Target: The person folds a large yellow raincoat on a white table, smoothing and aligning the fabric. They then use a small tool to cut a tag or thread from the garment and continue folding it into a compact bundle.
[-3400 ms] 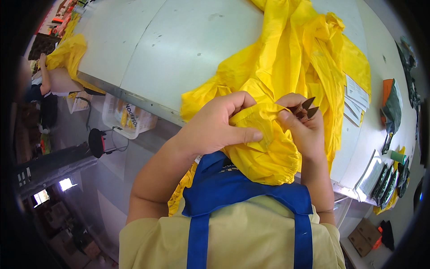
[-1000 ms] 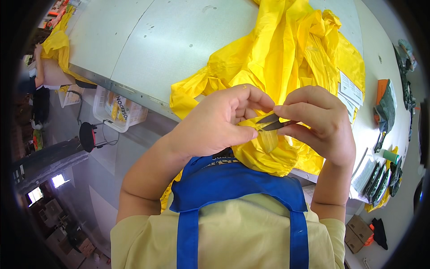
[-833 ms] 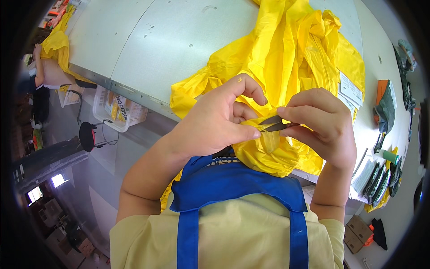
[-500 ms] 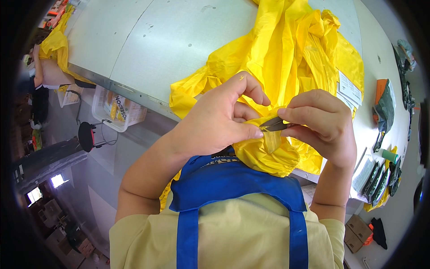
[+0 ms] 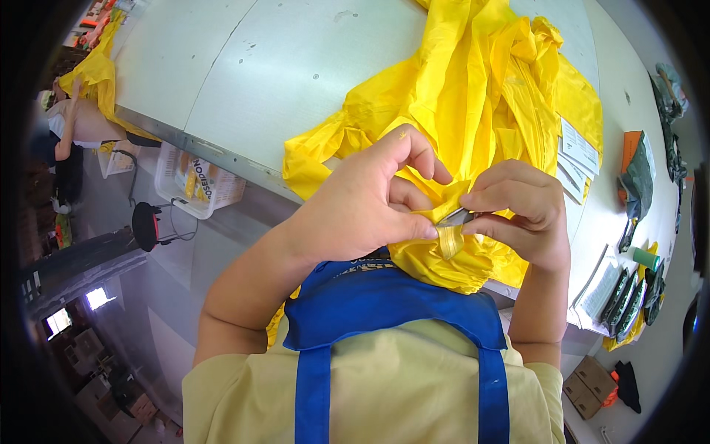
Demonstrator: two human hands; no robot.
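A shiny yellow garment (image 5: 451,96) lies bunched on the worktable, its near end gathered up against my blue apron. My left hand (image 5: 377,196) pinches a fold of that fabric between thumb and fingers, beside a translucent yellowish strip (image 5: 449,242). In my right hand (image 5: 521,214) is a small pair of dark metal thread snips (image 5: 455,217), held between thumb and fingers. The tips of the snips meet the fabric right by my left thumb. Fingers and folds hide what lies between the blades.
Papers (image 5: 577,159) stick out by the garment's right side. Farther right are dark packaged items (image 5: 625,300), a green roll (image 5: 646,257) and an orange-and-grey pouch (image 5: 634,177). A white basket (image 5: 211,196) stands below the table's left edge; another person handles yellow fabric (image 5: 96,70) far left.
My right hand has shifted slightly left and down, its fingers closing further around the snips, so less of them shows. My left hand keeps its pinch on the yellow fabric.
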